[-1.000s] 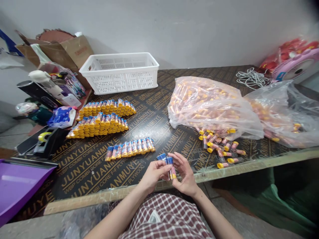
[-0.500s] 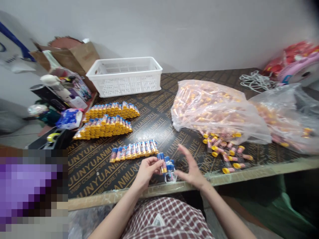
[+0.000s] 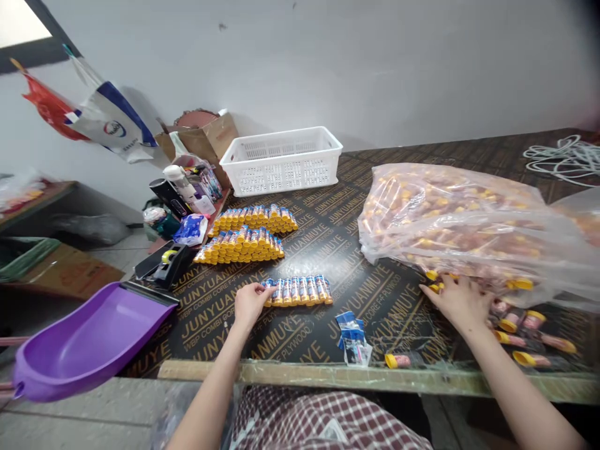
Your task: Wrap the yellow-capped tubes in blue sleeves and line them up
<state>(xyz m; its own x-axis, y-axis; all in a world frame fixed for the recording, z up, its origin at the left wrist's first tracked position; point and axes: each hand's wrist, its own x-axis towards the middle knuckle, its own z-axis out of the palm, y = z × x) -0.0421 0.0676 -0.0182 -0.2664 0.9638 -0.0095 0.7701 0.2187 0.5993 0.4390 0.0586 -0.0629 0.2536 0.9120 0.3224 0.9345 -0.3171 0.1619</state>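
Observation:
At the left end of a row of small blue-labelled tubes (image 3: 300,291), my left hand (image 3: 250,303) has its fingers pressed together on a tube at that end. My right hand (image 3: 462,303) reaches over loose pink tubes with yellow caps (image 3: 532,320), fingers spread, beside the mouth of a clear plastic bag (image 3: 450,206) full of such tubes. Between the hands lie blue and white labels (image 3: 351,337), with a single unlabelled tube (image 3: 398,360) near the table edge. Stacks of labelled tubes (image 3: 248,245) stand behind the row.
A white plastic basket (image 3: 281,165) stands at the back. A tape dispenser (image 3: 165,265), bottles (image 3: 180,184) and a purple dustpan (image 3: 94,337) are on the left. White cord (image 3: 562,156) lies at the back right.
The view has turned left. My left hand has carried the tube from beside the labels to the row's left end. My right hand has moved right to the loose tubes.

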